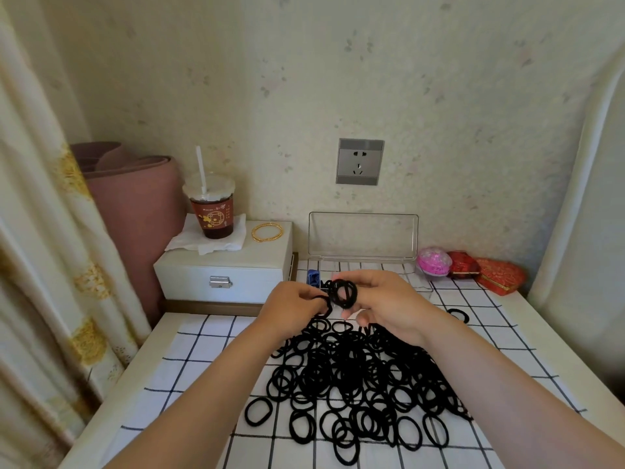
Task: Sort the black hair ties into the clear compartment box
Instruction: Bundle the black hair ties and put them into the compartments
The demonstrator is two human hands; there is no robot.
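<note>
Sorting looked barely begun: a heap of black hair ties [355,377], too many to count, filled lower centre of the surface [203,367]. One clear compartment box [363,238] stood open above. Two hands met between: the right hand [385,302] gripped a small bunch [344,292], the left hand [294,308] pinched one tie [325,303].
</note>
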